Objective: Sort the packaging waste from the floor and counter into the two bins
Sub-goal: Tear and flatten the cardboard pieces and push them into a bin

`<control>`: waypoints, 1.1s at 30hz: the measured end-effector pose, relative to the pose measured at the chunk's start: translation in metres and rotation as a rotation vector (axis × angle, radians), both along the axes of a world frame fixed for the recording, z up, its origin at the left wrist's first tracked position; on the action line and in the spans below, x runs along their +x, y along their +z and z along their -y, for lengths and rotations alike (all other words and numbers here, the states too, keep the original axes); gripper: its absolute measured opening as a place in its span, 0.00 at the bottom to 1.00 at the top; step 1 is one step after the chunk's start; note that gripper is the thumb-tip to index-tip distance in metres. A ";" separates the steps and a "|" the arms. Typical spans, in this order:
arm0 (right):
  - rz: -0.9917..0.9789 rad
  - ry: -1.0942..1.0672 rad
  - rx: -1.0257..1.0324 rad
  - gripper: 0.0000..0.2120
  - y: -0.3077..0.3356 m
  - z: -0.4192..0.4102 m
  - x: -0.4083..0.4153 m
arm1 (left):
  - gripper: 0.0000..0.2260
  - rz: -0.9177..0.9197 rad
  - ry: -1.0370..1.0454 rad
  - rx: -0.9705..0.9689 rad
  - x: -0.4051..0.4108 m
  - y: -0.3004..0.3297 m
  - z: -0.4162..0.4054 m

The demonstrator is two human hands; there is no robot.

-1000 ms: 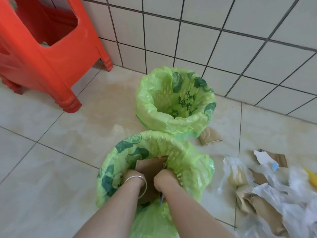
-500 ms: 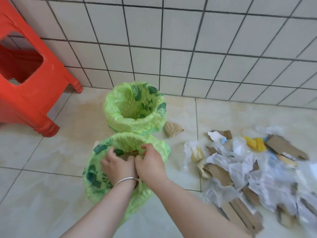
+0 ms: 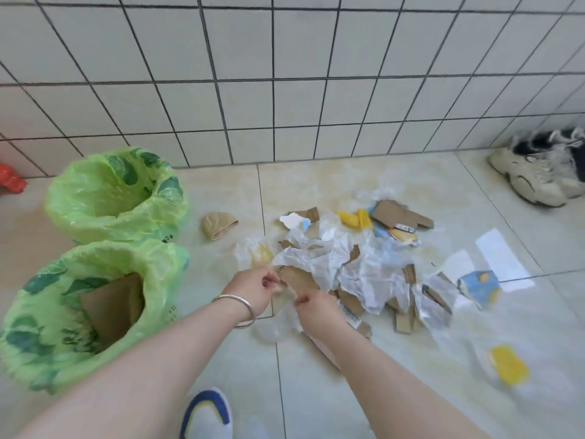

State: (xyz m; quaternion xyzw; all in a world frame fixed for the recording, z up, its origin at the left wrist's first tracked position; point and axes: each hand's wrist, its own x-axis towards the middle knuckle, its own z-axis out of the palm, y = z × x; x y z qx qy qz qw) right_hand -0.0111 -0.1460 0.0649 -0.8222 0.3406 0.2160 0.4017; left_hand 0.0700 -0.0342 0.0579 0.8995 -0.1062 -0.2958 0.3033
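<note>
Two bins lined with green bags stand at the left: the near bin holds a brown cardboard piece, the far bin looks empty inside. A heap of packaging waste lies on the floor: white plastic film, torn cardboard, yellow and blue wrappers. My left hand, with a silver bangle on the wrist, and my right hand both pinch a brown cardboard scrap at the heap's near left edge.
A crumpled paper cup lies between the far bin and the heap. A yellow wrapper and a blue carton lie apart at the right. Shoes stand by the wall. My own shoe is at the bottom. A red stool's foot shows at far left.
Both hands left the near bin, where they pushed cardboard in, and moved right to the heap. They now pinch a cardboard scrap. The view swung right.
</note>
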 end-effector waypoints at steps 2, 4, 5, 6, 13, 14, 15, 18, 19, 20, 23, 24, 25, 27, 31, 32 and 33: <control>-0.039 -0.083 -0.024 0.19 -0.021 0.020 -0.007 | 0.12 -0.016 -0.070 0.046 0.002 -0.019 0.011; -0.013 -0.135 -0.059 0.23 -0.041 0.032 -0.005 | 0.13 -0.014 -0.092 0.078 0.009 -0.038 0.021; 0.007 -0.117 -0.090 0.23 -0.050 0.035 0.000 | 0.13 -0.025 -0.097 0.096 0.013 -0.050 0.024; 0.027 -0.084 -0.127 0.23 -0.059 0.038 0.005 | 0.14 -0.039 -0.102 0.118 0.017 -0.062 0.027; 0.036 0.172 -0.075 0.21 -0.122 0.046 0.048 | 0.21 -0.056 -0.161 0.205 0.036 -0.137 0.043; 0.038 0.203 -0.070 0.20 -0.130 0.045 0.053 | 0.21 -0.017 -0.192 0.206 0.040 -0.143 0.045; 0.035 0.235 -0.077 0.20 -0.137 0.045 0.058 | 0.20 0.027 -0.222 0.206 0.044 -0.149 0.048; -0.007 0.264 -0.122 0.22 -0.151 0.047 0.069 | 0.19 0.126 -0.224 0.231 0.057 -0.159 0.052; -0.020 0.256 -0.146 0.23 -0.152 0.048 0.071 | 0.20 0.153 -0.213 0.249 0.061 -0.161 0.054; -0.022 0.241 -0.173 0.24 -0.154 0.050 0.074 | 0.22 0.182 -0.216 0.275 0.065 -0.163 0.055; 0.014 0.162 -0.212 0.29 -0.157 0.063 0.085 | 0.27 0.231 -0.209 0.331 0.077 -0.170 0.063; 0.022 0.124 -0.206 0.30 -0.157 0.069 0.089 | 0.29 0.219 -0.175 0.328 0.081 -0.173 0.068; 0.026 0.086 -0.192 0.31 -0.157 0.075 0.093 | 0.30 0.195 -0.143 0.324 0.084 -0.175 0.073; 0.034 0.042 -0.186 0.32 -0.159 0.087 0.102 | 0.33 0.136 -0.095 0.318 0.089 -0.181 0.086; 0.049 0.022 -0.247 0.36 -0.167 0.108 0.115 | 0.35 0.163 -0.102 0.393 0.094 -0.185 0.100; 0.044 0.022 -0.260 0.36 -0.169 0.113 0.117 | 0.35 0.185 -0.127 0.423 0.094 -0.185 0.101; 0.032 0.028 -0.268 0.36 -0.170 0.117 0.118 | 0.34 0.199 -0.141 0.440 0.093 -0.185 0.100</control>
